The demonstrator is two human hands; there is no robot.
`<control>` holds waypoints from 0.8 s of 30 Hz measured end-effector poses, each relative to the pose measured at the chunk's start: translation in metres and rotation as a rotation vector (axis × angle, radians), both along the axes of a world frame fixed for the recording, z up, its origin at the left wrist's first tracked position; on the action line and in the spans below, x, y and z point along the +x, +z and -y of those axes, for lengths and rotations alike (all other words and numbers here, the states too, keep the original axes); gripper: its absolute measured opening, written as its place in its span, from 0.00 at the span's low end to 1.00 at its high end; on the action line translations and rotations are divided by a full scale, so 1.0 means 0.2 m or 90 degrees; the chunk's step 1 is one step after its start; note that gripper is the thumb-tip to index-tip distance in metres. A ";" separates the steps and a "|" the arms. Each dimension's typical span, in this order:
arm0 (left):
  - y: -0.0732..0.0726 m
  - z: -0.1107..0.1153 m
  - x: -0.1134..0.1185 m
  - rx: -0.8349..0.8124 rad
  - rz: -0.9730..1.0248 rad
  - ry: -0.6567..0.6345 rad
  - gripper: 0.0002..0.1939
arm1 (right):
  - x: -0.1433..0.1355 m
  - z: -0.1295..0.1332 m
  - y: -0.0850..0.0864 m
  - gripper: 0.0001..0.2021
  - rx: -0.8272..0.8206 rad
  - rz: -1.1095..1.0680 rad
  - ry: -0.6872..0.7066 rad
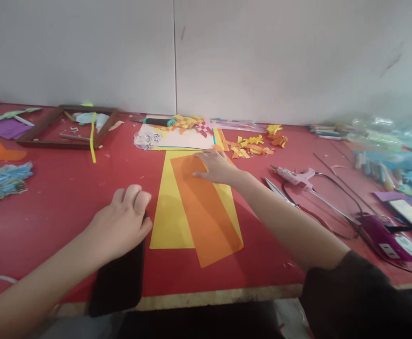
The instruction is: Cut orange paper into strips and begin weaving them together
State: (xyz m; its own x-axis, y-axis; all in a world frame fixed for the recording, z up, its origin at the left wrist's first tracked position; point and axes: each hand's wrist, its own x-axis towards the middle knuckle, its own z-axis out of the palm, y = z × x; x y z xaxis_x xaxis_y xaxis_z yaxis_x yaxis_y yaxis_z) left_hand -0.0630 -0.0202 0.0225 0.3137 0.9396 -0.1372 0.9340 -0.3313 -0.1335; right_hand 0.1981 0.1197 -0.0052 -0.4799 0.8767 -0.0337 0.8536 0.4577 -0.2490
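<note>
An orange paper strip [206,207] lies slanted over a yellow paper sheet [166,216] on the red tabletop. My right hand [215,165] reaches to the strip's far end, its fingers stretched out and thumb apart. The fingertips lie at the top edge of the papers. My left hand [126,219] is curled into a loose fist, left of the yellow sheet and over the far end of a black phone [119,282]. Nothing shows in that fist; its palm is hidden.
Scissors [278,188] and a pink glue gun [295,178] with its cord lie right, near a purple power strip [389,238]. Woven paper pieces [188,122] and yellow-orange scraps [251,146] sit behind. A brown frame [53,145] and blue yarn [4,181] are left.
</note>
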 end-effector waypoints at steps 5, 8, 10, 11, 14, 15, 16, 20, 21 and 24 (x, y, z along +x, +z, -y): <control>0.00 0.01 0.01 0.010 -0.009 -0.010 0.13 | 0.00 0.01 -0.02 0.29 0.015 -0.026 0.012; 0.00 0.01 0.00 0.009 0.011 0.001 0.12 | 0.00 0.03 -0.03 0.27 0.022 -0.079 0.007; 0.00 0.01 -0.01 0.005 0.015 0.015 0.12 | 0.00 0.05 -0.03 0.25 0.022 -0.138 -0.004; 0.00 0.01 -0.01 0.008 0.014 0.020 0.13 | 0.01 0.07 -0.03 0.24 0.016 -0.185 -0.016; -0.01 0.00 0.01 0.066 0.086 0.028 0.22 | 0.03 0.12 -0.01 0.25 -0.037 -0.364 -0.052; -0.01 -0.02 0.02 0.099 0.157 0.036 0.27 | 0.04 0.15 0.00 0.25 -0.066 -0.422 -0.051; -0.01 -0.03 0.05 0.123 0.259 0.058 0.33 | 0.06 0.17 0.02 0.26 -0.101 -0.471 -0.037; 0.02 -0.15 0.15 -0.017 0.758 0.199 0.54 | 0.12 0.27 0.08 0.31 -0.298 -0.597 0.083; 0.03 -0.17 0.18 -0.093 0.826 0.248 0.53 | 0.13 0.29 0.10 0.32 -0.331 -0.594 0.096; 0.04 -0.23 0.24 -0.249 0.847 0.285 0.45 | 0.14 0.36 0.13 0.38 -0.319 -0.527 0.067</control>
State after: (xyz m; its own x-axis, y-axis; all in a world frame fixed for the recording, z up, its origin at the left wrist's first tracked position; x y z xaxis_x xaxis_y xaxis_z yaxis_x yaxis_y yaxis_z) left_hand -0.0146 0.0268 0.0315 0.1074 0.9625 -0.2493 0.3252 0.2030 0.9236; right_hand 0.2269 0.0476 0.0217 -0.5949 0.8038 -0.0084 0.2818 0.1988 -0.9387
